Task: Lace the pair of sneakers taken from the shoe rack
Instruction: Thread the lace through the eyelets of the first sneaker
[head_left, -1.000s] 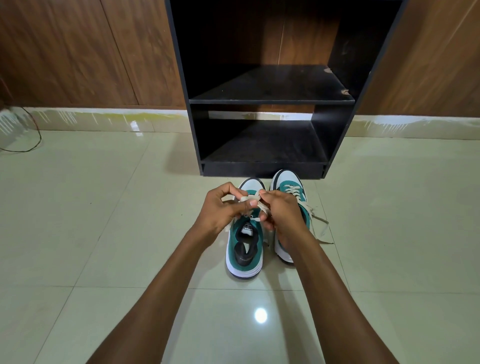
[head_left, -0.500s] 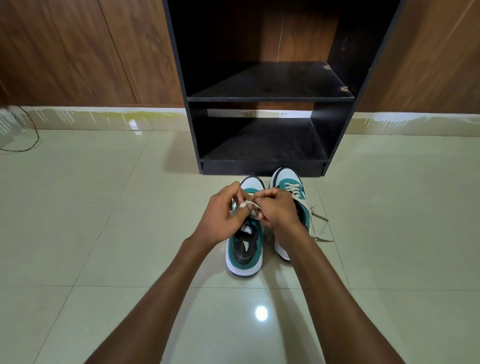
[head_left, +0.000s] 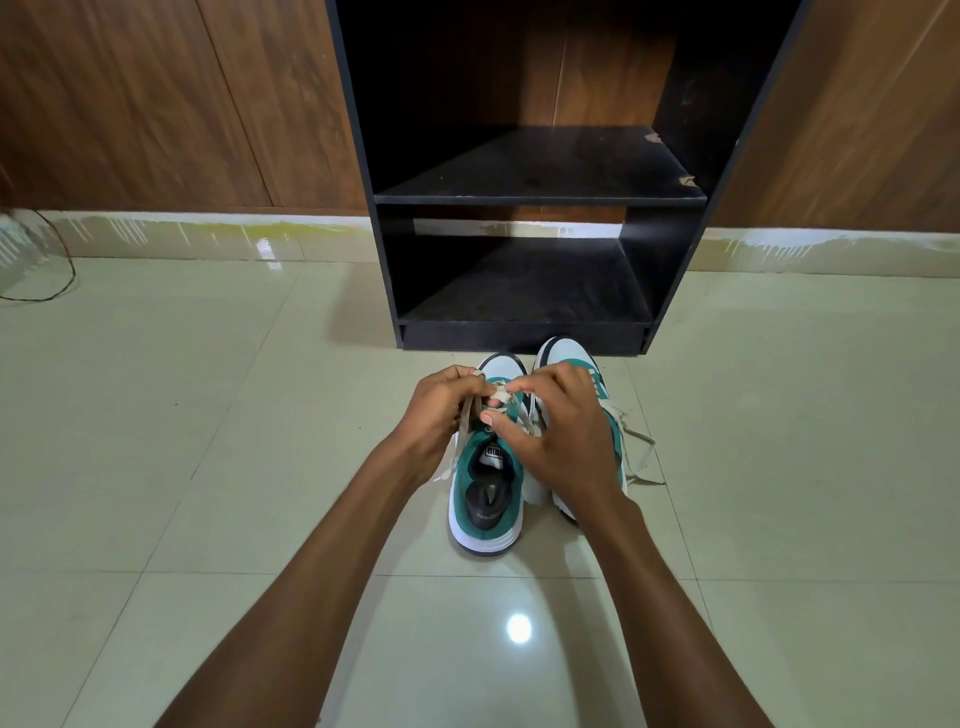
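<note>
Two green and white sneakers stand side by side on the tiled floor, toes toward the rack. Over the left sneaker (head_left: 485, 499), my left hand (head_left: 441, 415) pinches one strand of its cream lace (head_left: 467, 415). My right hand (head_left: 558, 436) grips the same lace near the eyelets, its fingers bent over the tongue. The right sneaker (head_left: 569, 356) is mostly hidden under my right hand; its loose lace ends (head_left: 641, 457) trail on the floor to the right.
A black two-shelf shoe rack (head_left: 540, 197) stands just beyond the shoes against a wooden wall. A thin dark cable (head_left: 65, 270) loops on the floor at far left. Glossy pale tiles surround the shoes on every side.
Both hands stayed over the left sneaker's lace. The left hand has drawn its strand out toward the left, and the right hand has spread its fingers lower over the tongue.
</note>
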